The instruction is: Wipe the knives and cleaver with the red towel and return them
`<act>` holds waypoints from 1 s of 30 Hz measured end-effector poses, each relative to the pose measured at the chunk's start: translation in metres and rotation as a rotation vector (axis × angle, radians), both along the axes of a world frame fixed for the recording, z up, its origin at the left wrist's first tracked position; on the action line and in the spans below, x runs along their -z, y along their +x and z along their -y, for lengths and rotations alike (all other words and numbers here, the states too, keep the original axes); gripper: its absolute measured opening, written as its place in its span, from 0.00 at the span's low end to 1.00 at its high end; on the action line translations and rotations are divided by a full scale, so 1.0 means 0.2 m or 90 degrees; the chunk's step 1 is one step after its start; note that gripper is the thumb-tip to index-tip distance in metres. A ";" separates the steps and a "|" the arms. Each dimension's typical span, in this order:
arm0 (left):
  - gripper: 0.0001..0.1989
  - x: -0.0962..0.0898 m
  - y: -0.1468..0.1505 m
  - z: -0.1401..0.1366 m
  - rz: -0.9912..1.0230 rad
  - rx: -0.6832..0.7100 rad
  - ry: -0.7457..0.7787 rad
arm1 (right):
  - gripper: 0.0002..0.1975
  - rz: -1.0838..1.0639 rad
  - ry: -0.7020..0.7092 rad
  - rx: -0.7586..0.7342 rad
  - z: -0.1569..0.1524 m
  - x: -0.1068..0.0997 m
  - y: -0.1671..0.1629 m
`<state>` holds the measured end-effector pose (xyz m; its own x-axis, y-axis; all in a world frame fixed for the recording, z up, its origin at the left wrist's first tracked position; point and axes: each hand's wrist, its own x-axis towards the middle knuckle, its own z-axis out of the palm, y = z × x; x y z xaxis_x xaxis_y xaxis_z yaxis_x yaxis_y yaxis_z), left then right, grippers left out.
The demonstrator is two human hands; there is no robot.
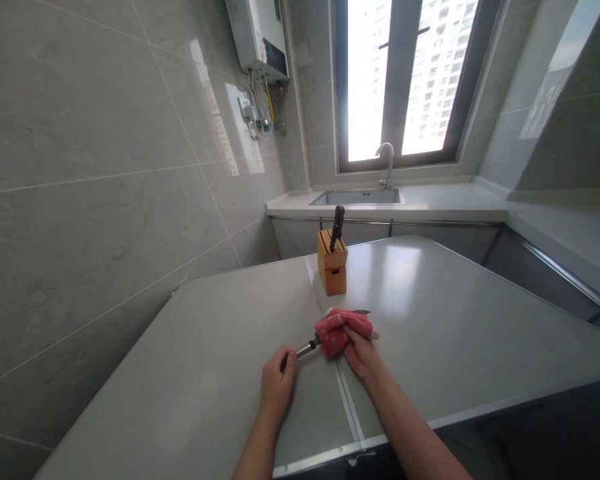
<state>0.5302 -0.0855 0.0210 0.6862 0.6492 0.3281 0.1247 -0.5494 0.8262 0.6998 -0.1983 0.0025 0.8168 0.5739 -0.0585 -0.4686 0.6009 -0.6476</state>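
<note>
My left hand (pixel 279 380) is closed around the handle of a knife (pixel 306 348), low over the table. A red cloth (pixel 337 330) with pale edges is wrapped around the blade, and only the dark tip shows past it on the right. From the right side my right hand (pixel 361 351) grips the cloth around the blade, its thumb on top. Beyond the cloth stands a wooden knife block (pixel 332 263) with black-handled knives (pixel 337 227) in its slots. The middle of the blade is hidden under the cloth.
The pale table (pixel 220 333) has a metal seam down its middle and a metal-trimmed front edge. Behind it runs a white counter (pixel 445 197) with a sink (pixel 355 197) and a faucet (pixel 389 163). A tiled wall (pixel 105 133) borders the left side.
</note>
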 end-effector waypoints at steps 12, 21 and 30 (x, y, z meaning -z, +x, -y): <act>0.18 0.03 0.00 -0.01 -0.031 -0.036 0.006 | 0.16 0.022 0.012 -0.030 0.01 -0.03 0.01; 0.17 0.06 0.01 -0.03 -0.080 0.003 -0.016 | 0.16 -0.005 0.001 0.002 0.00 -0.03 0.01; 0.18 0.05 0.01 -0.03 -0.087 0.052 0.014 | 0.14 0.049 -0.063 -0.006 0.00 -0.02 -0.05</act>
